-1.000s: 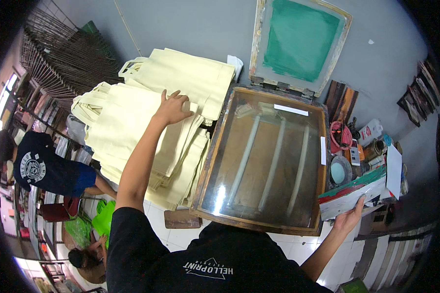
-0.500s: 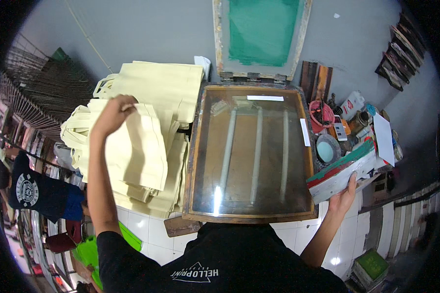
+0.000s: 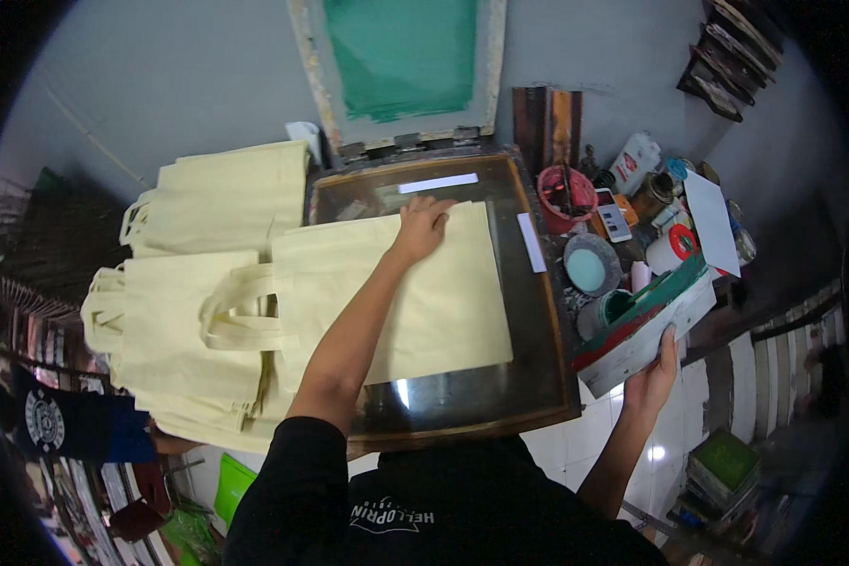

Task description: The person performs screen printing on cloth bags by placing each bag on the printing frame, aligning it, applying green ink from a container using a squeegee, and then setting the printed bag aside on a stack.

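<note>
A cream cloth tote bag (image 3: 443,302) lies over the glass-topped table (image 3: 538,363), its handles toward the left. My left hand (image 3: 423,229) is at the bag's far edge, with the fingers bent closed on the cloth. On the right, my right hand (image 3: 653,375) grips a wide squeegee (image 3: 653,330) from below, its white side toward me and green and red ink along its upper edge. The squeegee is tilted beside the table's right edge, above a tub with green ink (image 3: 606,316).
Stacks of cream bags (image 3: 193,321) lie to the left. A hinged screen frame (image 3: 401,61) with green mesh stands raised behind the table. Right of it are a pink bucket (image 3: 568,196), a grey bowl (image 3: 590,266), a phone (image 3: 614,219), bottles and jars. Another person (image 3: 61,415) is at far left.
My left hand has carried a bag from the left stack rightward onto the glass. My right hand still holds the squeegee on the right. The whole view has shifted.
</note>
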Demonstrator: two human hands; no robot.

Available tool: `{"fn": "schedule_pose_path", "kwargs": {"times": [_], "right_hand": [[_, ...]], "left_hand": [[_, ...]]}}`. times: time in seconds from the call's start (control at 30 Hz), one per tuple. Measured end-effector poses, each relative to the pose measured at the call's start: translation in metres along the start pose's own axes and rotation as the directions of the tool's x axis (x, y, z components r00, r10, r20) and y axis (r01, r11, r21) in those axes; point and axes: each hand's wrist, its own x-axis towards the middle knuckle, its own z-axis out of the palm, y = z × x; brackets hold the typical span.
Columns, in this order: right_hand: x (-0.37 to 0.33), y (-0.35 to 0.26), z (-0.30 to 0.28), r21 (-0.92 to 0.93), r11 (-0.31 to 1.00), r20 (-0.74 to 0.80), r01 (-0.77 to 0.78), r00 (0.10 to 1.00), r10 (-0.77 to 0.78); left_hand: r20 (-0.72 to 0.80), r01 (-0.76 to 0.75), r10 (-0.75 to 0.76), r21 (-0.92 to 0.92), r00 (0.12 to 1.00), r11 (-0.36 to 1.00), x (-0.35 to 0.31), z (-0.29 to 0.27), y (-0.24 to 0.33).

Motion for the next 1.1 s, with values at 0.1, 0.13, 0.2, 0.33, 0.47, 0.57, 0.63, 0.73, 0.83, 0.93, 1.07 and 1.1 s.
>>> {"fn": "schedule_pose_path", "kwargs": {"times": [0.1, 0.13, 0.2, 0.33, 0.47, 0.57, 0.63, 0.73, 0.83, 0.93, 1.07, 1.1], "right_hand": [[-0.003, -0.017, -0.01, -0.049, 0.999, -0.063, 0.019, 0.998, -0.022], [-0.003, -0.021, -0.014, -0.067, 0.998, -0.08, 0.022, 0.996, -0.027], [-0.001, -0.025, -0.022, -0.092, 0.995, -0.102, 0.032, 0.994, -0.042], [0.01, -0.027, -0.024, -0.095, 0.995, -0.108, 0.02, 0.994, -0.03], [0.022, -0.026, -0.014, -0.102, 0.995, -0.061, -0.015, 0.998, 0.009], [0.028, -0.022, -0.016, -0.096, 0.995, -0.014, -0.024, 1.0, 0.022], [0.027, -0.022, -0.007, -0.105, 0.994, -0.043, -0.032, 0.999, 0.028], [0.025, -0.022, -0.004, -0.107, 0.993, -0.073, -0.046, 0.997, 0.039], [0.025, -0.021, -0.009, -0.102, 0.993, -0.086, -0.052, 0.995, 0.043], [0.024, -0.02, -0.005, -0.097, 0.994, -0.075, -0.046, 0.996, 0.039], [0.027, -0.02, -0.006, -0.109, 0.992, -0.073, -0.067, 0.996, 0.059], [0.029, -0.02, -0.005, -0.112, 0.991, -0.07, -0.069, 0.996, 0.062]], "left_hand": [[-0.155, -0.081, 0.078, -0.018, 0.985, 0.997, 0.023, 0.022, 0.004], [-0.182, -0.121, 0.113, -0.031, 0.977, 0.992, 0.028, 0.027, 0.005], [-0.246, -0.193, 0.176, -0.046, 0.953, 0.98, 0.037, 0.031, 0.004], [-0.299, -0.328, 0.307, -0.02, 0.904, 0.944, 0.044, 0.03, 0.006], [-0.18, -0.338, 0.324, -0.055, 0.929, 0.939, 0.055, 0.024, 0.012], [-0.031, -0.286, 0.287, 0.024, 0.957, 0.958, 0.077, 0.026, 0.017], [0.013, -0.301, 0.302, 0.123, 0.953, 0.946, 0.09, 0.026, 0.019], [0.087, -0.322, 0.312, 0.146, 0.946, 0.935, 0.104, 0.025, 0.023], [0.058, -0.195, 0.187, 0.249, 0.981, 0.949, 0.095, 0.035, 0.041], [-0.178, -0.178, 0.218, 0.215, 0.96, 0.96, 0.051, 0.051, 0.069], [0.176, 0.12, -0.174, 0.28, 0.969, 0.952, 0.028, 0.051, 0.096], [0.234, 0.159, -0.23, 0.287, 0.945, 0.945, 0.033, 0.052, 0.094]]}}
